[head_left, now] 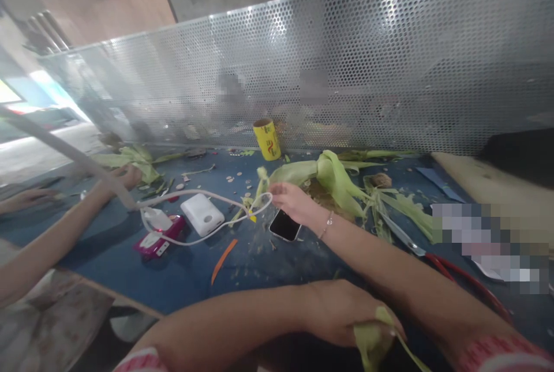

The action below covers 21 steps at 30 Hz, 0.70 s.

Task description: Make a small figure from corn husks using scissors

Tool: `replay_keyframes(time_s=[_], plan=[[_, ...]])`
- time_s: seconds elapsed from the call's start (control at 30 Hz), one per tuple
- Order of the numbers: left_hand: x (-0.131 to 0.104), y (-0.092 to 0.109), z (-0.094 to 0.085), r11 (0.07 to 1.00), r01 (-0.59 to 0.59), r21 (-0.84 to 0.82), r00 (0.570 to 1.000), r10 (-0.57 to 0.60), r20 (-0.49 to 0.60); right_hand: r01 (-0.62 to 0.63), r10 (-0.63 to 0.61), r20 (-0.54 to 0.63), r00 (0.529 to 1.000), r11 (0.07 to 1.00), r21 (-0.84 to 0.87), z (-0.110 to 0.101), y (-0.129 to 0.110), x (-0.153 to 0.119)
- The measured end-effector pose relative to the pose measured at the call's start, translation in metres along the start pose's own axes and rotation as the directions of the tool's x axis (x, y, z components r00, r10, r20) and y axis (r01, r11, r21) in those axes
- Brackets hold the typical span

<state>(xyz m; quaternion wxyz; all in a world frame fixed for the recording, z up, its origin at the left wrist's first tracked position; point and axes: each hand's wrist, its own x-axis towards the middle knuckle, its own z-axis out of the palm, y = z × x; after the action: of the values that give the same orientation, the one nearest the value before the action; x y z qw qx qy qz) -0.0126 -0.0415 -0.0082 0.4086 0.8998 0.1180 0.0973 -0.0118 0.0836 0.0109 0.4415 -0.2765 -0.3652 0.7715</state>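
Note:
My left hand [346,311] is low in the picture, its fingers closed round a green husk piece [374,340]. Above it, my right hand [296,202], with a bracelet at the wrist, reaches across to the left. Its fingers are pressed together beside the loop of a white cable [208,193] and some pale green husk; what they hold cannot be made out. Directly below that hand a phone [284,226] lies on the blue table [255,271]. Large green husks [335,179] are spread behind my right wrist.
A yellow roll [267,140] stands by the perforated metal screen [367,60]. Left of centre are a white power bank [202,214], a magenta box [159,236] and an orange strip [224,261]. Red-handled scissors [445,262] lie at right. Another person's hand [125,179] touches husks at left.

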Motion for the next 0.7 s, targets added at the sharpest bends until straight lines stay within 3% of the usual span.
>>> replay_keyframes(time_s=[0.07,0.1,0.13,0.2,0.27,0.3,0.33,0.43,0.47,0.57,0.7], plan=[[-0.002,0.003,0.000,0.990,-0.025,-0.136,0.978,-0.003,-0.207,-0.024,0.028,0.035,0.999,0.993,-0.116,-0.005,-0.006,-0.006],[-0.002,0.003,0.000,0.974,-0.039,-0.222,0.940,-0.040,-0.340,-0.028,0.037,0.051,0.998,0.986,-0.164,-0.009,-0.012,-0.010],[-0.001,0.004,-0.001,0.947,-0.051,-0.318,0.869,-0.115,-0.481,-0.031,0.047,0.071,0.996,0.977,-0.209,-0.013,-0.020,-0.015],[0.003,0.002,-0.002,0.850,-0.082,-0.521,0.645,-0.353,-0.678,-0.039,0.071,0.098,0.993,0.956,-0.292,-0.022,-0.037,-0.029],[0.008,0.000,-0.007,0.727,-0.133,-0.673,0.426,-0.571,-0.702,-0.020,0.056,0.087,0.995,0.929,-0.369,-0.033,-0.054,-0.048],[0.010,-0.001,-0.009,0.684,-0.158,-0.712,0.361,-0.631,-0.686,-0.012,0.046,0.075,0.996,0.915,-0.404,-0.039,-0.060,-0.060],[0.013,-0.003,-0.012,0.655,-0.178,-0.734,0.324,-0.665,-0.672,0.009,0.017,0.057,0.998,0.903,-0.430,-0.045,-0.065,-0.072],[0.017,-0.007,-0.016,0.624,-0.214,-0.751,0.285,-0.696,-0.659,0.104,-0.107,0.024,0.994,0.848,-0.519,-0.064,-0.070,-0.110],[0.017,-0.008,-0.016,0.622,-0.216,-0.753,0.286,-0.697,-0.658,0.181,-0.208,0.028,0.978,0.770,-0.612,-0.070,-0.068,-0.121],[0.018,-0.011,-0.014,0.623,-0.206,-0.755,0.317,-0.687,-0.653,0.301,-0.323,0.101,0.941,0.665,-0.684,-0.083,-0.057,-0.143],[0.018,-0.010,-0.013,0.635,-0.169,-0.754,0.358,-0.674,-0.647,0.378,-0.450,0.137,0.883,0.508,-0.774,-0.088,-0.042,-0.146]])
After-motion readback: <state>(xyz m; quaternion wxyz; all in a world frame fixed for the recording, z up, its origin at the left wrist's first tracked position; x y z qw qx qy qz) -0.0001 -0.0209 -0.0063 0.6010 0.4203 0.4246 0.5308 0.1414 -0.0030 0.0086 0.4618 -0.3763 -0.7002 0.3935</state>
